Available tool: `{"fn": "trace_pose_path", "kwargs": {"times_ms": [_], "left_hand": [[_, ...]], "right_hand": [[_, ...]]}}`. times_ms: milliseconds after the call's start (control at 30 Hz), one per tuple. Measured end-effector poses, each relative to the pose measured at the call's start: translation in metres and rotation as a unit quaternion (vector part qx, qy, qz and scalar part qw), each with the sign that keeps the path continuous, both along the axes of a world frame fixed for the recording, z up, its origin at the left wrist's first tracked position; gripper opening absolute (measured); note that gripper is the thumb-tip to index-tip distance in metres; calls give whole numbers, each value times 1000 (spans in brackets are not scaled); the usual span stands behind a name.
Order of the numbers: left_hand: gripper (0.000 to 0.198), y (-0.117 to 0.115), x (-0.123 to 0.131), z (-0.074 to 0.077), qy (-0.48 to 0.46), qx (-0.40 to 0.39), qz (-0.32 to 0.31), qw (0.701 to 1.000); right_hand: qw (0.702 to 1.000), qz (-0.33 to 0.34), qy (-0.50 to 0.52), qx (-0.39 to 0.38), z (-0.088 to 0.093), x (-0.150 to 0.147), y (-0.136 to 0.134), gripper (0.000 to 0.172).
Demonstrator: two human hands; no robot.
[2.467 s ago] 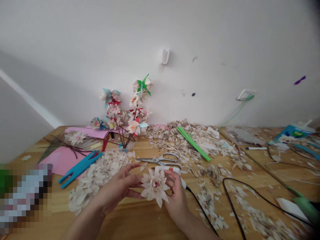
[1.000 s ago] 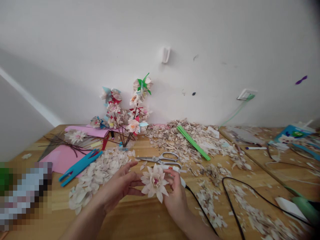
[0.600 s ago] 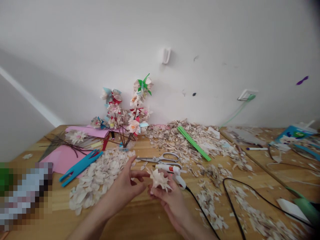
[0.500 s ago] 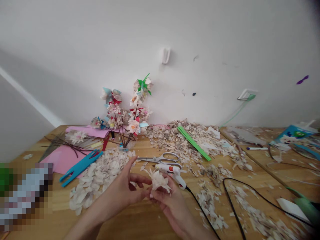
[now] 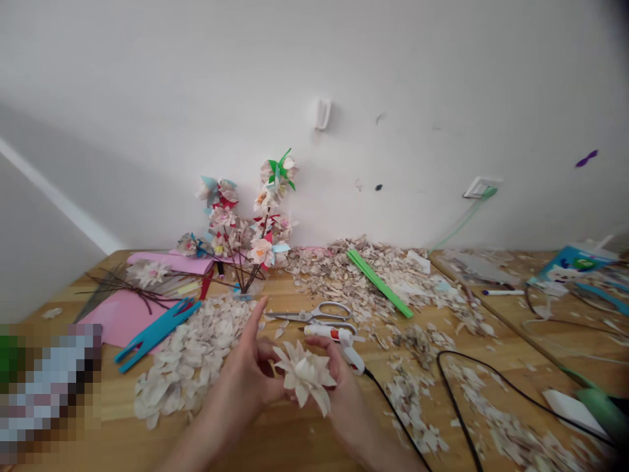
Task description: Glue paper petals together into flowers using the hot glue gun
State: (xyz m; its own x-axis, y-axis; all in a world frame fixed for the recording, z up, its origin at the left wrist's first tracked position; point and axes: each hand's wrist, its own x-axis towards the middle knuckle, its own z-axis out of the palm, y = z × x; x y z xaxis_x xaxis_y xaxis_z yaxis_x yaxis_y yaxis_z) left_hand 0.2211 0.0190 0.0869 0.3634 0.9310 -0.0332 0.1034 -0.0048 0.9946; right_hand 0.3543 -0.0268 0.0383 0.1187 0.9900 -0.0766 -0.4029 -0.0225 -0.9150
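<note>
A cream paper flower point(image 5: 304, 375) with pointed petals is held between both hands just above the wooden table point(image 5: 275, 439). My left hand point(image 5: 246, 380) grips its left side, the index finger sticking straight up. My right hand point(image 5: 341, 390) cups it from the right and below, fingers curled behind the petals. A white glue gun point(image 5: 344, 341) lies just behind the flower, its black cord point(image 5: 393, 413) running toward me. Silver scissors point(image 5: 314, 314) lie beyond the glue gun.
A heap of loose petals point(image 5: 191, 354) lies left of my hands. A bouquet of paper flowers point(image 5: 246, 223) stands against the wall. Pink paper point(image 5: 122, 314), blue strips point(image 5: 154, 331), a green strip point(image 5: 378, 282), scraps point(image 5: 354, 269) and a second black cord point(image 5: 491, 387) cover the table.
The flower was turned in my hands: it faced me, was tipped away on its side, and now shows its petals again slightly lower. My left index finger has risen.
</note>
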Motion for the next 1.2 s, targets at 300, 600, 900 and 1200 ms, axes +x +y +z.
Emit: {"fn": "trace_pose_path", "kwargs": {"times_ms": [300,600,900,1200], "left_hand": [[117,3,-5,-3,-29,59,-93,994],[87,40,-48,-10,155,143,-160,964],[55,70,-94,-35,102,78,112,985],[43,72,-105,-58,136,97,196,966]], "right_hand": [[998,6,-46,46,-5,5,-3,61],[978,-49,-194,61,-30,0,-3,55],[902,66,-424,45,-59,-4,14,62],[879,141,-456,-2,-44,2,11,64]]}}
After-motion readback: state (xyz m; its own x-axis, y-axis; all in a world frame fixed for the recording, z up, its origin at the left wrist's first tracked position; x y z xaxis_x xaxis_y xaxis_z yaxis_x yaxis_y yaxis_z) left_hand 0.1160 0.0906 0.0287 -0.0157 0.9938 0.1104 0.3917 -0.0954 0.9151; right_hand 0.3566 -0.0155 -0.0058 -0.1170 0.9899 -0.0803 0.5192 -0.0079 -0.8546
